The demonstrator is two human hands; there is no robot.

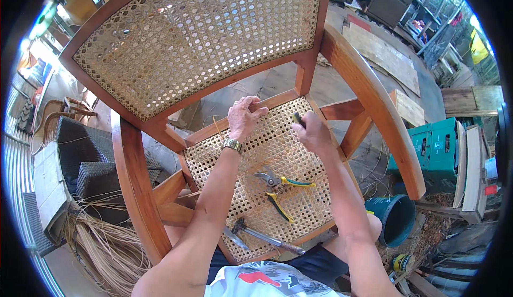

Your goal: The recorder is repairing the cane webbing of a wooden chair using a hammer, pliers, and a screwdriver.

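A wooden armchair with a woven cane back (197, 35) and cane seat (272, 174) stands in front of me. My left hand (244, 116), with a wristwatch, is closed against the seat's back rail. My right hand (311, 131) grips a small dark-handled tool (298, 118) at the back right corner of the seat. Garden-type shears (278, 189) with yellow and teal handles lie open on the cane seat. A pair of pincers (262, 235) lies at the seat's front edge.
Loose cane strands (104, 243) pile on the floor at left by a dark wicker piece (88, 163). A teal bucket (398, 217) and a green crate (435, 150) stand at right. Boards and shelving fill the far right.
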